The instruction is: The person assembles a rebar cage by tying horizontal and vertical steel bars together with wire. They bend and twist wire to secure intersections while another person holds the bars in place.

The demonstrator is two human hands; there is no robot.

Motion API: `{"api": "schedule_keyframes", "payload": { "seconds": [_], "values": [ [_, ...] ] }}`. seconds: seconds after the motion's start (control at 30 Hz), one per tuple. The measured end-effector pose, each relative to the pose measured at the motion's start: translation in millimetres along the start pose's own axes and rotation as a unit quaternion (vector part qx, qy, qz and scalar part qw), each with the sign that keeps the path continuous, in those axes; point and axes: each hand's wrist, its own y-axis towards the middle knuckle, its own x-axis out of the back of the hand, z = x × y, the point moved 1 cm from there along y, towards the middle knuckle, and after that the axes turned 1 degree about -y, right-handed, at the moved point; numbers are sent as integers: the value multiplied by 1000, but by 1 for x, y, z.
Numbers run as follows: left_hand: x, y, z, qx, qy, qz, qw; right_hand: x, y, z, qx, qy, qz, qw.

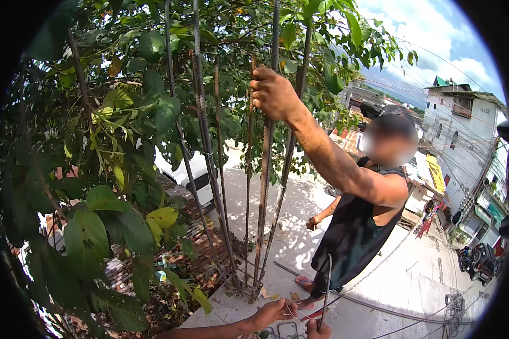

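At the bottom edge my left hand (pixel 272 314) is closed, its fingers pinching thin tie wire (pixel 293 309). Just to its right, only the top of my right hand (pixel 319 330) shows, closed around a dark metal rod (pixel 324 294) that stands upright and bends at its upper end. Beyond my hands, upright ribbed rebars (pixel 264 186) rise in a cluster from the concrete. A co-worker (pixel 359 214) in a dark sleeveless top grips one of these bars high up with a raised hand (pixel 274 95); their other hand (pixel 313 222) hangs low.
Leafy branches (pixel 104 237) crowd the left side and reach behind the bars. Bent metal pieces (pixel 285 330) lie below my hands. A long bar (pixel 390 316) crosses the concrete floor (pixel 390 271), with coiled wire (pixel 453 309) at right. Below stands a white vehicle (pixel 201 179).
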Motion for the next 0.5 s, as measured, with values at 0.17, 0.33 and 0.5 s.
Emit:
{"api": "schedule_keyframes", "payload": {
  "seconds": [0.17, 0.33, 0.5],
  "values": [
    [-19, 2, -59, -126, -64, -215, 966, -65, 32, 80, -26, 223, -64, 972],
    [78, 39, -245, -322, 120, -218, 914, -64, 43, 121, -37, 268, -77, 960],
    [65, 80, -396, -250, 387, -72, 885, -58, 67, 151, -52, 364, -127, 921]
  ]
}}
